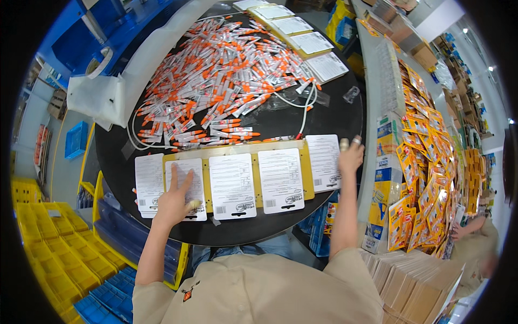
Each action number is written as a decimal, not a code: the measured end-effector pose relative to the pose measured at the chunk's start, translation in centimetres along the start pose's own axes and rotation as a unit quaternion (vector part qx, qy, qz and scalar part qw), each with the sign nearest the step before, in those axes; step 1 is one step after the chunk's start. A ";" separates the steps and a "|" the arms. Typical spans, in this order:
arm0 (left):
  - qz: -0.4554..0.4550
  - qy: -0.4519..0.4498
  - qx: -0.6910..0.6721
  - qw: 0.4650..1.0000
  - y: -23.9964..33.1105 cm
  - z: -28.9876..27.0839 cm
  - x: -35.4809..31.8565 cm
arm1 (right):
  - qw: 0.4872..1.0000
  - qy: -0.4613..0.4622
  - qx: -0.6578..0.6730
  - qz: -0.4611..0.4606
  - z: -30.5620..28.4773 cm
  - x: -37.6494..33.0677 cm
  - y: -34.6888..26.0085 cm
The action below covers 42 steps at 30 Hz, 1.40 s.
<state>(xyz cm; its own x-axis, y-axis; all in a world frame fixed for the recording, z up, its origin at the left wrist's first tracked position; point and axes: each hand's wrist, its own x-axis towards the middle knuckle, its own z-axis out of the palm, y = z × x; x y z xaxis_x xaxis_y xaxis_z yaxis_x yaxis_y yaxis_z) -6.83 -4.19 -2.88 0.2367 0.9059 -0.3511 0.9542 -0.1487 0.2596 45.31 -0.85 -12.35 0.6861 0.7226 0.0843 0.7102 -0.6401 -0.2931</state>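
A row of white printed cards, each with a hang slot, lies along a yellow board (308, 178) at the table's near edge. My left hand (174, 204) rests on the second card (186, 167) from the left, index and middle fingers spread, with a pale cover on the thumb. At the right end, my right hand (350, 156) is by the right edge of the last card (324, 162), fingers apart and tips covered. Between my hands lie the middle card (232, 183) and another card (280, 178). Beyond them spreads a heap of small white tubes with orange caps (221, 75).
A second yellow board with white cards (313, 43) stands across the round black table (259, 229). A white cable loop (291, 102) surrounds part of the heap. Orange-yellow packs (418, 162) are piled at right, above cardboard pieces (410, 275). Yellow trays (65, 243) stand at left.
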 end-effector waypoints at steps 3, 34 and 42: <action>-0.020 0.058 -0.026 0.998 2.2 -0.5 0.7 | 0.975 -0.070 0.112 0.176 3.1 4.6 4.2; -0.005 0.096 -0.273 0.957 2.2 8.9 -5.2 | 0.957 0.023 0.192 0.215 2.5 -10.0 1.7; -0.075 0.222 -0.351 0.907 -19.3 14.0 -0.6 | 0.877 0.056 0.400 0.261 7.1 -26.7 1.3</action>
<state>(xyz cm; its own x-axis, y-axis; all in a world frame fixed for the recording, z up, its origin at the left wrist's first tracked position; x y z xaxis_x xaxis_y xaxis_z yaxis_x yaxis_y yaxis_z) -22.81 -7.41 -20.31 -0.1310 0.9887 -0.0736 0.5815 0.1367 0.8020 26.79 -19.16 -21.77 0.9279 0.3264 -0.1801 -0.0127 -0.4553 -0.8902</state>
